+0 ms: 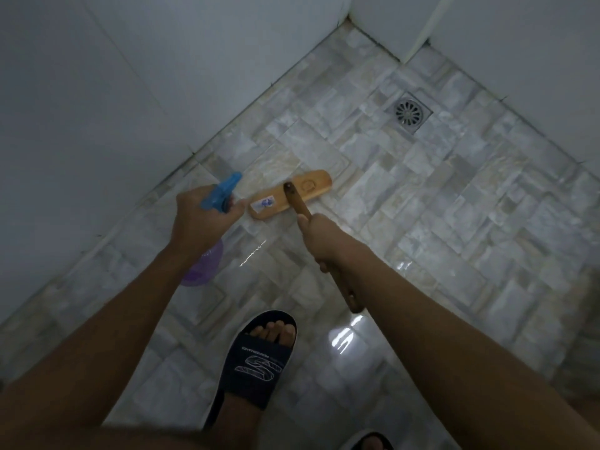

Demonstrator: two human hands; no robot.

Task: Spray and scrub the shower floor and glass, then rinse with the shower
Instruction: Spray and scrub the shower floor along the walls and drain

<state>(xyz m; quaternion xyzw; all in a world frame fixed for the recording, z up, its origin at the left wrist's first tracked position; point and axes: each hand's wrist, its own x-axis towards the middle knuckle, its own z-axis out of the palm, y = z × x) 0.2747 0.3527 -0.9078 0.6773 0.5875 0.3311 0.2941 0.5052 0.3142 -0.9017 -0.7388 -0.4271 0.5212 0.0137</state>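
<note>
My left hand grips a spray bottle with a blue trigger head and a purple body, nozzle aimed at the floor near the left wall. My right hand is closed around the wooden handle of a scrub brush. The brush's wooden head lies flat on the wet, stone-patterned shower floor, just right of the spray nozzle. The handle's rear end sticks out under my right forearm.
A round metal drain sits in the floor toward the far corner. White walls close in on the left and far right. My foot in a dark slide sandal stands at the bottom centre; a second sandal peeks at the bottom edge.
</note>
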